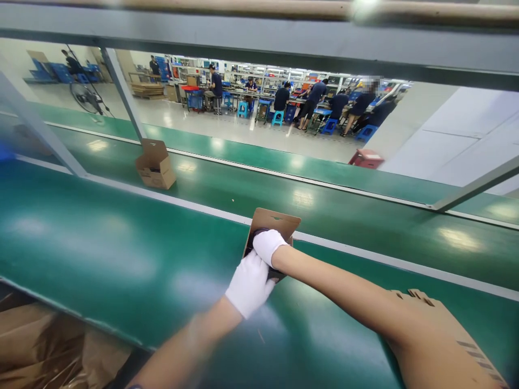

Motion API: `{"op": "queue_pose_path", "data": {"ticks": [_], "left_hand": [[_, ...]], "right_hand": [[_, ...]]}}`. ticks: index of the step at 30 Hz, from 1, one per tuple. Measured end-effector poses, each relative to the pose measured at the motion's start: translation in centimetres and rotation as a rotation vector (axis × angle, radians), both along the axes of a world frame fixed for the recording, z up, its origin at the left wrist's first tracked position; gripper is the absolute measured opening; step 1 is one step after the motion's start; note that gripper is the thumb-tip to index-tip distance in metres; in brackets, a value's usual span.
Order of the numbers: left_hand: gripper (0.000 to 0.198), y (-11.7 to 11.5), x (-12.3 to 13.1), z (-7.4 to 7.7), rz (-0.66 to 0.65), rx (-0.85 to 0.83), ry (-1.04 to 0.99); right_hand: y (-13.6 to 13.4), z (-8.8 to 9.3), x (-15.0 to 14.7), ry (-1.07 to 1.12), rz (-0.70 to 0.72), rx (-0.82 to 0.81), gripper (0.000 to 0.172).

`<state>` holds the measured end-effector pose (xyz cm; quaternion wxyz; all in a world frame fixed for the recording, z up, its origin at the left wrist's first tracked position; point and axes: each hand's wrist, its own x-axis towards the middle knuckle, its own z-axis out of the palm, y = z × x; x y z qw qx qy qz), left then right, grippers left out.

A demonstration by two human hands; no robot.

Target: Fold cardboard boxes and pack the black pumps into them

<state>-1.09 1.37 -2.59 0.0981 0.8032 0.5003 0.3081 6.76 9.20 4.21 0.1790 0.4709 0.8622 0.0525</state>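
A small open cardboard box (pixel 279 220) stands on the green work surface in front of me, its back flap raised. My left hand (pixel 249 283), in a white glove, is closed on the near side of this box. My right hand (pixel 268 246), also gloved in white, reaches down into the box opening, and its fingers are hidden inside. Something dark (pixel 252 240) shows in the box beside the right hand; I cannot make out its kind.
Flat cardboard pieces (pixel 450 329) lie under and beside my right forearm. Another open box (pixel 156 167) stands on the green belt (pixel 227 189) beyond the white rail. Brown paper or cardboard (pixel 44 346) is at lower left. Metal posts (pixel 124 92) frame the line; several people work farther back.
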Motion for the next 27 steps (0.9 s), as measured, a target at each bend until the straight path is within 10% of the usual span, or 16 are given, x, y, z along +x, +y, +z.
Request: {"op": "queue_pose_path", "data": {"ticks": [5, 9, 13, 17, 27], "left_hand": [[0.041, -1.6, -4.2, -1.2, 0.026, 0.363, -0.213], [0.079, 2.1, -7.5, -3.5, 0.043, 0.039, -0.281], [0.12, 7.4, -8.0, -5.7, -0.274, -0.294, -0.333], [0.11, 9.9, -6.7, -6.2, -0.443, -0.275, -0.503], [0.103, 9.8, -5.5, -6.4, -0.372, -0.268, -0.537]], "right_hand": [[-1.9, 0.7, 2.7, 0.007, -0.01, 0.034, 0.038], [-3.6, 1.5, 3.8, -0.069, -0.047, -0.052, 0.043], [-2.6, 1.2, 3.7, -0.126, 0.007, -0.044, 0.05], [-0.4, 1.1, 4.2, -0.114, 0.076, 0.016, 0.047], [2.8, -0.7, 2.9, -0.176, 0.081, 0.011, 0.031]]}}
